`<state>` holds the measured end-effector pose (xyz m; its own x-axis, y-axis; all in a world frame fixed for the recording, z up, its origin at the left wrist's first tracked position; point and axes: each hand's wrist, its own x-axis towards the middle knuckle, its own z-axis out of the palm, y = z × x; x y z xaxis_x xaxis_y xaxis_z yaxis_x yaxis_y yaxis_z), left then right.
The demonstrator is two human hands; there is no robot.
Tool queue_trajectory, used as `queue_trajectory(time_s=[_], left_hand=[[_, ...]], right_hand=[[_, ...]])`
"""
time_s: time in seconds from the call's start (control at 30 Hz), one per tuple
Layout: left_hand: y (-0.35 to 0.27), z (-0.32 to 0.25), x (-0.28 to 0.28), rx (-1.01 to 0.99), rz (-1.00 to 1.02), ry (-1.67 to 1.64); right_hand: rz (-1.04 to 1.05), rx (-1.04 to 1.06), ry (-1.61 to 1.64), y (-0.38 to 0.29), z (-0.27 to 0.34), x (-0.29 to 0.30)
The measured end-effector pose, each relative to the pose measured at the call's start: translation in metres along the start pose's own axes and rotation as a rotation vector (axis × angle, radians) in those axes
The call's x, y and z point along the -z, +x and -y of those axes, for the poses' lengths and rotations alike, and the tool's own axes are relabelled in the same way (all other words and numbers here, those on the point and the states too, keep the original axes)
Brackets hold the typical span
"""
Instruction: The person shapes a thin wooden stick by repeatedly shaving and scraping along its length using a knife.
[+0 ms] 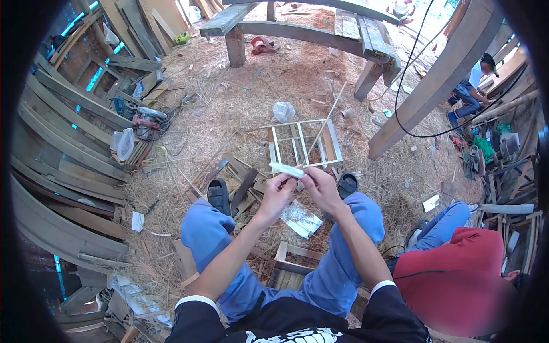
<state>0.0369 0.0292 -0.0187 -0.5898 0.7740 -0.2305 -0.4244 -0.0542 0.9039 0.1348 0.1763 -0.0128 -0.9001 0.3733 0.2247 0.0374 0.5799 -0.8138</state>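
My left hand [276, 195] and my right hand [321, 186] meet between my knees, fingers pinched together. Both grip a short, flat, pale strip [285, 169], whose material I cannot tell. A long thin wooden stick [328, 115] runs away from my fingers; its near end is hidden at the hands, so which hand holds it is unclear. Beyond them a slatted wooden frame [302, 145] lies on the ground, with the stick passing across it in view. Below my hands a white sheet [302, 218] dusted with shavings rests on the floor.
Wood offcuts [244, 184] lie by my left foot. A person in a red top [450, 274] sits close on my right. A wooden post [433, 81] and hanging black cable [399, 107] stand ahead right. Power tools [148, 122] lie left; a wooden bench [300, 36] stands beyond.
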Motion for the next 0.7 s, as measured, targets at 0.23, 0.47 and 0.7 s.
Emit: queue_trajectory(time_s=[0.23,0.47,0.7], left_hand=[[-0.001,-0.012,0.005,0.088,0.143,-0.198],[-0.002,-0.015,0.01,0.07,0.264,-0.165],[-0.005,-0.022,0.006,0.076,0.28,-0.148]], right_hand=[[-0.049,0.287,-0.164,0.005,0.003,0.004],[-0.054,0.388,-0.259,0.009,0.004,0.014],[-0.047,0.424,-0.392,0.008,0.001,0.02]])
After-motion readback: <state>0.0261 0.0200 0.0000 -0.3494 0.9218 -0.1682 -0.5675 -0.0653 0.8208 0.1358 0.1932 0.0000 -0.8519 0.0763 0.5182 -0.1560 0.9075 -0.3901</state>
